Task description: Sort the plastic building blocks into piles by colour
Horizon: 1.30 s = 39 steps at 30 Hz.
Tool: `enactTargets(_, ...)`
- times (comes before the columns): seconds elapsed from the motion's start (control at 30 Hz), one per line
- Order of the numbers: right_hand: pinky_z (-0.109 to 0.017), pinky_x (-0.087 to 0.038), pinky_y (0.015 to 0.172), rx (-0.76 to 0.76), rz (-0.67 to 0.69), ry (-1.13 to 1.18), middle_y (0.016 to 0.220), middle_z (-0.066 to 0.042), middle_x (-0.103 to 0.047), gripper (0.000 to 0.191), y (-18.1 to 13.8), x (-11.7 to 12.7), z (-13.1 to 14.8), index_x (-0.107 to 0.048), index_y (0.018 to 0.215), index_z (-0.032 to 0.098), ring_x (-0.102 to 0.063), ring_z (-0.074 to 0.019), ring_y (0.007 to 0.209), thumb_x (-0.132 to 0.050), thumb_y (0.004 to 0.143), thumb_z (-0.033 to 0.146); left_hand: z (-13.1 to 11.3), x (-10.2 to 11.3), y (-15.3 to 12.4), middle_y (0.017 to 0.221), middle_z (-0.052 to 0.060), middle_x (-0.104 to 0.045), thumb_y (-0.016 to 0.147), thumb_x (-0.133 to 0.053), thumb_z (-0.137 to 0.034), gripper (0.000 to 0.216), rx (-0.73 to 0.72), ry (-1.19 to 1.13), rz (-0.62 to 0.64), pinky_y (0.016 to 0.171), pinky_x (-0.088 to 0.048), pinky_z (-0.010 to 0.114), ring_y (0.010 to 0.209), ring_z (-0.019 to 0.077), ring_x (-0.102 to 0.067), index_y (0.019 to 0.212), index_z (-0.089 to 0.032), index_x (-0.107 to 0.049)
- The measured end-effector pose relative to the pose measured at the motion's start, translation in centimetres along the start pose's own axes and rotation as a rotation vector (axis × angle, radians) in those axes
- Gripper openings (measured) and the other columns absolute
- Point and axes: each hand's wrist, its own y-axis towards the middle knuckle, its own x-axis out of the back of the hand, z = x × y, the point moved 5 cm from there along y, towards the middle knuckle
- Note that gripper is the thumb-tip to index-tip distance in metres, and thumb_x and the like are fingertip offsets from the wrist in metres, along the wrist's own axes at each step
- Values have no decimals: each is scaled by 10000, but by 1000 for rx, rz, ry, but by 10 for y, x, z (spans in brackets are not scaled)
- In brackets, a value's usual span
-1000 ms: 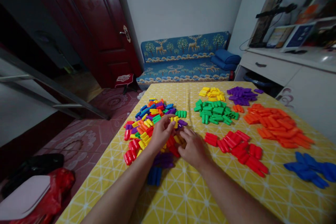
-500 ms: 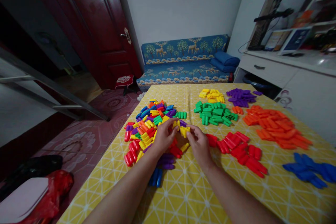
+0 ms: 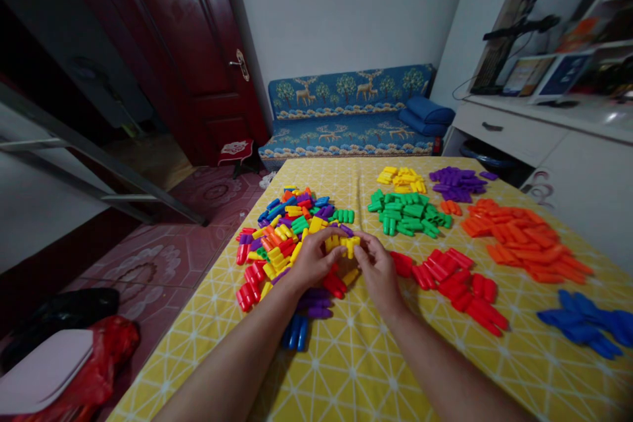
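Yellow plastic building blocks (image 3: 350, 246) are held between my two hands, just above the near right side of a mixed-colour heap of blocks (image 3: 277, 231). My left hand (image 3: 314, 257) is closed on the yellow blocks from the left, thumb in front. From the other side my right hand (image 3: 376, 262) pinches the right end of them. The blocks in the two hands meet, though the fingers hide whether they are fully joined. Under my left hand and wrist lie red and purple blocks (image 3: 316, 303), and a blue block (image 3: 295, 333) sits nearer me.
On the yellow patterned tablecloth (image 3: 346, 369) stand single-colour piles: red (image 3: 455, 280), green (image 3: 408, 213), yellow (image 3: 401, 179), purple (image 3: 455, 183), orange (image 3: 524, 237) and blue (image 3: 586, 320). Beyond are a blue sofa (image 3: 346, 125) and a white cabinet (image 3: 578, 178).
The yellow pieces held in my two hands have come together, closing the small gap between them. My right hand has tilted slightly inward. The piles are unchanged.
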Motion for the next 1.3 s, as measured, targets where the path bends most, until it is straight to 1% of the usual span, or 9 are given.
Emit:
enactTargets(0.17,-372,-524,855,130,-26,-217,1222,-89,-632,408,-2,-1,6,-572,1269,245,-618,-223,1011,-590,873,342,3,2,-1,1005,51,-725,825,-671,-284,229,39,14,-67,826,-522,296,901,204,-668,1029,-179,-679)
enactTargets(0.3,-395,-532,839,132,-50,-285,1208,-102,-635,445,-6,-4,7,-563,1255,231,-618,-245,1035,-622,815,261,-2,1,-1,1013,49,-725,834,-674,-266,209,11,-28,-21,850,-510,288,911,198,-668,1024,-180,-681)
enactTargets(0.57,-346,-555,703,-18,-130,-48,1006,-92,-686,368,-1,-1,-3,-535,1085,205,-670,-215,832,-664,756,307,-10,-2,-1,1130,66,-710,881,-625,-285,257,-29,-24,42,946,-491,324,1054,226,-651,1119,-196,-667)
enactTargets(0.67,-338,-561,681,-54,-162,17,953,-81,-689,367,-2,2,-2,-542,1045,208,-674,-215,799,-692,737,337,-8,0,0,1137,62,-709,898,-588,-275,263,-31,40,5,963,-486,344,1063,225,-648,1140,-204,-660)
enactTargets(0.83,-326,-556,698,-63,-196,92,983,-88,-691,392,0,15,12,-551,1061,207,-671,-208,825,-710,746,377,-3,3,-1,1234,80,-670,882,-584,-228,353,-34,111,-55,1027,-453,394,1155,243,-608,1234,-206,-603)
enactTargets(0.93,-311,-545,703,11,-206,51,980,-80,-690,412,32,36,27,-558,1068,197,-666,-192,813,-709,738,393,0,2,-1,1259,77,-655,876,-575,-183,371,-33,106,-42,1035,-449,389,1180,244,-594,1245,-221,-595)
enactTargets(1.03,-302,-534,721,98,-195,-196,960,-79,-695,419,98,67,31,-588,1052,178,-663,-190,818,-721,697,355,2,1,-2,1267,71,-647,876,-567,-166,383,-35,105,-34,1040,-446,386,1188,238,-587,1254,-226,-583)
enactTargets(1.17,-316,-524,729,18,-249,-693,954,-100,-709,402,195,114,2,-632,1063,143,-671,-214,822,-701,683,256,1,0,-2,1251,69,-652,887,-561,-176,368,-55,129,-19,1032,-454,380,1173,230,-592,1251,-228,-573)
enactTargets(1.3,-347,-504,791,-35,-214,-1091,1002,-114,-718,420,257,134,-24,-663,1110,144,-666,-254,916,-703,700,228,-2,1,-1,1198,67,-674,892,-570,-197,347,-57,133,-27,992,-483,368,1121,230,-618,1236,-234,-574)
